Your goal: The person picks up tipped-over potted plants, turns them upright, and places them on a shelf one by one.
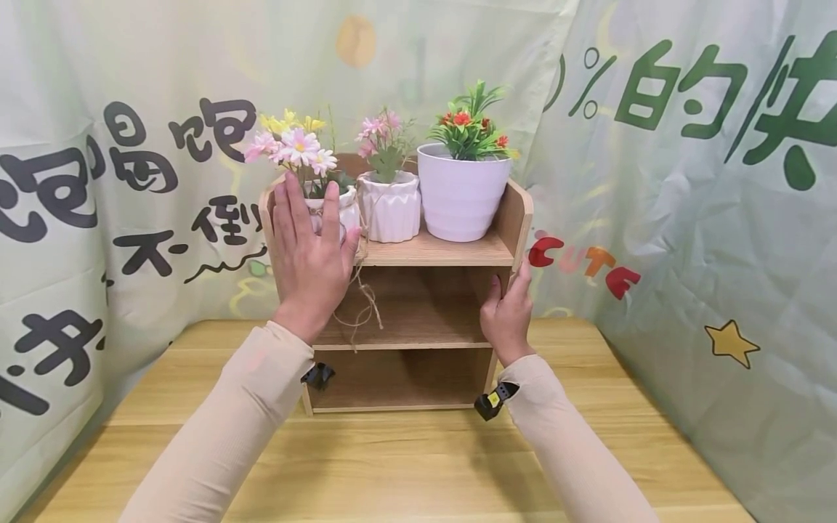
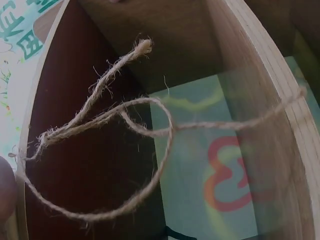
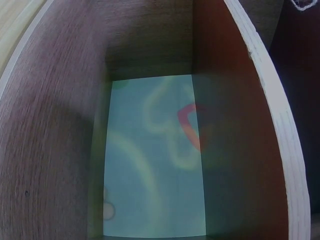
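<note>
A three-tier wooden shelf (image 1: pixel 431 256) stands on the table, with potted artificial flowers along its top tier. My left hand (image 1: pixel 310 254) lies with straight fingers against a white pot (image 1: pixel 349 211) of pink, white and yellow flowers (image 1: pixel 297 147), partly covering it. Twine (image 1: pixel 369 294) dangles from that pot, and its loop (image 2: pixel 100 216) crosses the upper opening in the left wrist view. At the shelf's right side, my right hand (image 1: pixel 510 319) grips the side panel (image 1: pixel 521 218), thumb at the inner face and fingers outside.
Beside it are a ribbed white pot (image 1: pixel 390 208) of pink flowers and a larger white pot (image 1: pixel 464 192) with red flowers. Printed curtains (image 1: pixel 693 218) surround the wooden table (image 1: pixel 392 472). Inside the shelf, the right wrist view shows a rear opening (image 3: pixel 155 160) with curtain behind.
</note>
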The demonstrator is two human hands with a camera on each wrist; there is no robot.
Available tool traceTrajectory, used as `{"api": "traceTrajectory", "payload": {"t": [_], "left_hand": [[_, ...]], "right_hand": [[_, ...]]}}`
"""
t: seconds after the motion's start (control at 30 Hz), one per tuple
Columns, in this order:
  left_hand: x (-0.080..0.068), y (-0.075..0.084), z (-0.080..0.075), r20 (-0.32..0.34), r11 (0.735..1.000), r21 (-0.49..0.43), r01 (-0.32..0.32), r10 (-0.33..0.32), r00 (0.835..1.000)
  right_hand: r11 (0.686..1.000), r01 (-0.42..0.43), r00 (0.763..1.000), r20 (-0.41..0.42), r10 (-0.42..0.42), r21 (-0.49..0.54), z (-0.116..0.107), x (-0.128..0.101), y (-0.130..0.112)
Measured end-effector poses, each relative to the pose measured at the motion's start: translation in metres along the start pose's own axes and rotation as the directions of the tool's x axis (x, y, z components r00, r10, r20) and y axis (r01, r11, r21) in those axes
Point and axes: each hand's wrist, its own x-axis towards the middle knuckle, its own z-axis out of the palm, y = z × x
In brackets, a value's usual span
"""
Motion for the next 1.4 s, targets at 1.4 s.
{"api": "traceTrajectory", "payload": {"t": [1.4], "left_hand": [[0.023,-0.006,-0.008,0.493,0.991,0.04,0.128,-0.131,0.86]], "right_hand": [[1.0,-0.004,1.0,0.019,0.004,0.001,0.0,0.0,0.0]]}}
